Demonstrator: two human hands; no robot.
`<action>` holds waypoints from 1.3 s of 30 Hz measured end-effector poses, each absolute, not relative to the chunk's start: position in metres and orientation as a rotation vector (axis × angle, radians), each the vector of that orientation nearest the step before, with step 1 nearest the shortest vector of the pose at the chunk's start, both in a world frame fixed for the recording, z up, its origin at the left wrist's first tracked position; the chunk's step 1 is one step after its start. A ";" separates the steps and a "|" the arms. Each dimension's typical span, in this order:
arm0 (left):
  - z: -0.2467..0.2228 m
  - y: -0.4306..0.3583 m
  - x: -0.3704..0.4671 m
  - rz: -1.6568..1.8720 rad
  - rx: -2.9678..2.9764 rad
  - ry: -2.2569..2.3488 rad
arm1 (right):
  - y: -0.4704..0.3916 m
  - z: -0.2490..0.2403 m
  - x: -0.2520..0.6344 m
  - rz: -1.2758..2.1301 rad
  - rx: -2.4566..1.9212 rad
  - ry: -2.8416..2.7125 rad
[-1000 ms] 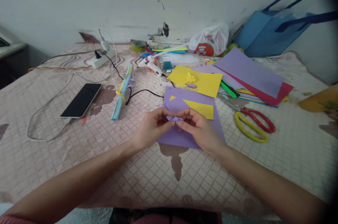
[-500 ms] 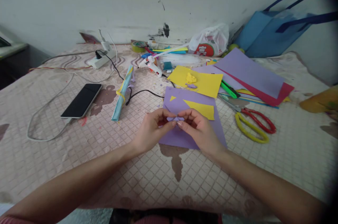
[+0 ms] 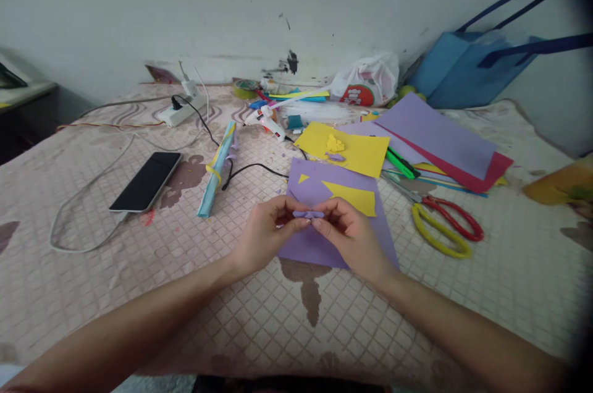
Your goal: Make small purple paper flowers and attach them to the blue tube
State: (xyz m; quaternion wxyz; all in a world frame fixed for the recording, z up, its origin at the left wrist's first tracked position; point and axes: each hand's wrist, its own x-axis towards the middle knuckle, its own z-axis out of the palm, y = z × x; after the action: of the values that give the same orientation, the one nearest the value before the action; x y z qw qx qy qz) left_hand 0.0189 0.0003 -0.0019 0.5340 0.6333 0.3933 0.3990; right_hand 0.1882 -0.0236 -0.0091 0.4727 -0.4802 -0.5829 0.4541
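Between my two hands is a small purple paper piece (image 3: pixel 308 214), folded or cut into shape. My left hand (image 3: pixel 273 226) pinches its left side with thumb and fingers. Opposite it, my right hand (image 3: pixel 348 229) pinches the right side. The thumbs almost meet at the middle. Below them lies a purple sheet (image 3: pixel 315 257) on the table, partly covered by my hands. A yellow paper offcut (image 3: pixel 354 196) and a tiny yellow triangle (image 3: pixel 303 178) rest on that sheet. Farther back, a yellow sheet (image 3: pixel 361 158) carries small yellow paper pieces (image 3: pixel 335 143) and a purple scrap (image 3: pixel 335 157).
Scissors (image 3: pixel 442 226) and a green cutter (image 3: pixel 402 163) lie to the right, near stacked coloured sheets (image 3: pixel 440 133). Leftward are a rolled blue paper stick (image 3: pixel 215 170), a phone (image 3: pixel 146 181) on its cable and a power strip (image 3: pixel 183 110). A glue gun (image 3: pixel 266 122) lies behind.
The purple piece now sits slightly flatter between my fingertips, and my right fingers have shifted a little. Both hands keep their pinch. The whole view has moved slightly.
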 end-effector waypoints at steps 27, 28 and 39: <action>-0.006 0.001 0.017 0.970 1.623 0.964 | -0.020 -0.016 0.192 1.157 -1.202 -1.575; -0.006 0.002 0.017 0.966 1.632 0.975 | -0.020 -0.016 0.192 1.178 -1.202 -1.577; -0.004 0.000 0.018 0.945 1.486 0.937 | -0.022 -0.015 0.190 1.197 -1.222 -1.557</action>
State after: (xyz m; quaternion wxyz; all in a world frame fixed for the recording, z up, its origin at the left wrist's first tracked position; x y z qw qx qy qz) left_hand 0.0185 0.0003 -0.0036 0.5425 0.6258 0.3945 0.3980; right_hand 0.1904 -0.0223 -0.0146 0.4026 -0.4837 -0.6160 0.4738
